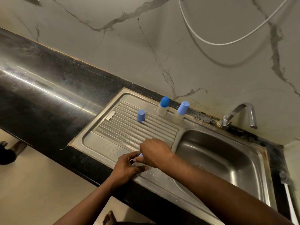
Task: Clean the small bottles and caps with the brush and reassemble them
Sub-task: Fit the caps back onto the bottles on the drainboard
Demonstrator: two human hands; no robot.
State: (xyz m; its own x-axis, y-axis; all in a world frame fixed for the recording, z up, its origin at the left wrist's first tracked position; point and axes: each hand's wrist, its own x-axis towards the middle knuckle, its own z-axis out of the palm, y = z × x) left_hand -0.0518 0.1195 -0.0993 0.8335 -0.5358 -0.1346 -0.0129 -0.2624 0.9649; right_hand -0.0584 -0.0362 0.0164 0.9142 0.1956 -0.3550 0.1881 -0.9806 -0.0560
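My left hand (126, 166) grips a small clear bottle (135, 164) over the front edge of the steel drainboard (103, 145). My right hand (155, 151) curls over its top, pinching a blue cap (140, 154) that shows only as a sliver. Two capped clear bottles stand at the back of the drainboard: one with a rounded blue cap (163, 106), one with a flat blue cap (181, 112). A loose blue cap (140, 115) stands alone on the ribs. The brush (286, 185) lies on the counter at the far right.
The sink basin (215, 158) sits right of the drainboard, with a chrome tap (238, 114) behind it. Black counter (40, 88) stretches to the left. A white hose (227, 43) loops on the marble wall. Bare feet show on the floor below.
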